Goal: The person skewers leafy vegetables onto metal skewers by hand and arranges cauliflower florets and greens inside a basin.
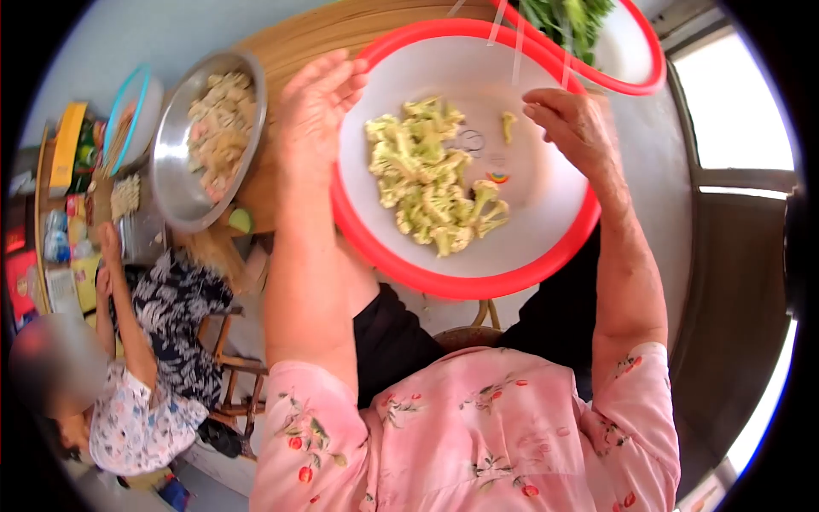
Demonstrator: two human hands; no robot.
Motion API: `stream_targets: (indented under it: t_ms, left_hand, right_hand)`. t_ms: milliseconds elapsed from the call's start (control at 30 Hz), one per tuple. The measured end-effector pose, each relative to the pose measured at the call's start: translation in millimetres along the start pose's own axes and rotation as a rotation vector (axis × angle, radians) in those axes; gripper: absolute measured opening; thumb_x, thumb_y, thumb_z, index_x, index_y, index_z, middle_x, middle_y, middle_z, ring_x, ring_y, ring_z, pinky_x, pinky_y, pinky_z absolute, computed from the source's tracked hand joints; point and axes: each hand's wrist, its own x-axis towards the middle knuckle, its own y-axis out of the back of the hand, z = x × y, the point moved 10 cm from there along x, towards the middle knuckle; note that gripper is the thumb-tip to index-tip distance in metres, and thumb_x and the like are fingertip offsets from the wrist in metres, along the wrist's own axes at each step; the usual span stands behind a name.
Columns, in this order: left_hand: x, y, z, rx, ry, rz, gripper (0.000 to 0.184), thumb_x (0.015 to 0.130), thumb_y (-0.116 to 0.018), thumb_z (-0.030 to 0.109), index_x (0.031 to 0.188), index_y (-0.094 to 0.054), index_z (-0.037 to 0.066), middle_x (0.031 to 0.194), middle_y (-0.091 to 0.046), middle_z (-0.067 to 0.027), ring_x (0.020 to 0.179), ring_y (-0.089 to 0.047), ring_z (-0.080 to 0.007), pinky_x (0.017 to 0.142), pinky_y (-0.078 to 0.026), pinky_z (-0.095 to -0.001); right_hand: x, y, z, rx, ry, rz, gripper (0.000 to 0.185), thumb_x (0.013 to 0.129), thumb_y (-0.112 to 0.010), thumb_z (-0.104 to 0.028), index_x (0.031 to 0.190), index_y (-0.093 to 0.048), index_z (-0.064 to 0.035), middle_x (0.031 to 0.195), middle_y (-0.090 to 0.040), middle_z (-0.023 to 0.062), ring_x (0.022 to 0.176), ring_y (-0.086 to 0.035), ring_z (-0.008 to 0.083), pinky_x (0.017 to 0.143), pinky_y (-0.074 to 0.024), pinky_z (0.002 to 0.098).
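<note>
A large white basin [529,213] with a red rim lies in front of me. Pale green cauliflower florets [426,179] are heaped in its left half, and one small piece [508,128] lies apart toward the right. My left hand [324,94] is over the basin's left rim, fingers stretched and slightly bent, with nothing visible in them. Over the right side of the basin is my right hand [567,124], its fingers curled together near the small piece. Whether anything is between those fingers is hidden.
A steel bowl [256,128] of pale chopped pieces stands left on the wooden table [316,30]. Leafy greens [572,26] fill another red-rimmed basin [636,51] at upper right. A seated person [149,410] is at left, near a wooden chair [230,367] and shelves of packages.
</note>
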Motion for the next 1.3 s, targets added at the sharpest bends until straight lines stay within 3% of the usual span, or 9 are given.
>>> stream_targets:
  t_ms: [33, 67, 200, 400, 533, 667, 800, 967, 1300]
  left_hand:
    - [-1, 0, 5, -0.001, -0.032, -0.068, 0.031, 0.081, -0.063, 0.006, 0.109, -0.052, -0.003, 0.094, -0.063, -0.0152, 0.080, -0.062, -0.0188, 0.076, -0.050, -0.0296]
    - [-4, 1, 7, 0.079, -0.034, -0.002, 0.032, 0.079, -0.064, 0.005, 0.108, -0.052, -0.003, 0.092, -0.064, -0.0159, 0.076, -0.062, -0.0183, 0.072, -0.051, -0.0288]
    - [-19, 1, 8, 0.186, -0.235, 0.018, 0.035, 0.074, -0.068, 0.010, 0.103, -0.056, -0.005, 0.081, -0.063, -0.0091, 0.070, -0.059, -0.0126, 0.065, -0.047, -0.0232]
    - [-46, -29, 16, 0.143, -0.212, -0.097, 0.032, 0.075, -0.066, 0.010, 0.101, -0.059, -0.006, 0.080, -0.064, -0.0097, 0.069, -0.060, -0.0132, 0.065, -0.047, -0.0225]
    - [-86, -4, 47, 0.188, -0.287, -0.098, 0.029, 0.076, -0.065, 0.011, 0.099, -0.059, -0.006, 0.081, -0.064, -0.0089, 0.068, -0.060, -0.0128, 0.064, -0.047, -0.0225]
    - [-154, 108, 30, 0.117, -0.184, 0.351, 0.021, 0.079, -0.063, 0.013, 0.096, -0.062, 0.001, 0.079, -0.065, -0.0066, 0.066, -0.059, -0.0099, 0.061, -0.046, -0.0210]
    - [-229, 240, -67, 0.115, 0.079, 0.724, 0.018, 0.081, -0.063, 0.016, 0.095, -0.062, 0.005, 0.079, -0.065, -0.0038, 0.065, -0.059, -0.0099, 0.054, -0.044, -0.0212]
    - [-291, 340, -137, -0.283, 0.142, 1.048, 0.012, 0.081, -0.064, 0.018, 0.086, -0.060, 0.008, 0.073, -0.061, -0.0008, 0.060, -0.056, -0.0109, 0.049, -0.042, -0.0225]
    - [-267, 371, -139, -0.317, 0.272, 0.995, 0.013, 0.080, -0.066, 0.020, 0.080, -0.058, 0.010, 0.069, -0.061, 0.0000, 0.057, -0.057, -0.0123, 0.047, -0.042, -0.0237]
  right_hand:
    - [0, -8, 1, 0.040, -0.016, -0.068, 0.021, 0.083, -0.059, -0.018, 0.092, -0.063, 0.0005, 0.068, -0.061, 0.0079, 0.057, -0.056, 0.0148, 0.055, -0.0457, 0.0281]
    - [0, -21, 1, 0.087, -0.023, -0.140, 0.021, 0.084, -0.058, -0.017, 0.092, -0.063, 0.0012, 0.067, -0.060, 0.0075, 0.057, -0.056, 0.0144, 0.054, -0.0452, 0.0278]
    - [0, -41, 0, 0.116, 0.034, -0.171, 0.022, 0.083, -0.057, -0.015, 0.093, -0.062, 0.0038, 0.068, -0.060, 0.0089, 0.053, -0.055, 0.0144, 0.052, -0.0451, 0.0279]
    - [-27, -73, -23, 0.052, 0.014, -0.321, 0.026, 0.082, -0.056, -0.014, 0.097, -0.061, 0.0057, 0.067, -0.058, 0.0080, 0.053, -0.055, 0.0132, 0.052, -0.0444, 0.0251]
    - [-51, -77, -35, 0.085, 0.027, -0.313, 0.020, 0.081, -0.058, -0.008, 0.096, -0.061, 0.0043, 0.068, -0.060, 0.0100, 0.052, -0.055, 0.0146, 0.051, -0.0445, 0.0260]
    - [-70, -73, -54, 0.115, 0.059, -0.312, 0.019, 0.081, -0.059, -0.006, 0.097, -0.062, 0.0028, 0.072, -0.058, 0.0088, 0.054, -0.053, 0.0138, 0.052, -0.0441, 0.0253]
    - [-92, -70, -64, 0.088, 0.102, -0.313, 0.020, 0.081, -0.059, -0.006, 0.098, -0.061, 0.0032, 0.072, -0.057, 0.0080, 0.054, -0.053, 0.0135, 0.052, -0.0438, 0.0250]
    - [-108, -78, -53, 0.138, 0.024, -0.296, 0.020, 0.082, -0.059, -0.006, 0.099, -0.061, 0.0052, 0.073, -0.059, 0.0077, 0.054, -0.052, 0.0123, 0.053, -0.0436, 0.0249]
    - [-103, -90, -45, 0.184, -0.021, -0.296, 0.024, 0.084, -0.057, -0.010, 0.102, -0.061, 0.0046, 0.074, -0.059, 0.0057, 0.058, -0.053, 0.0097, 0.054, -0.0437, 0.0233]
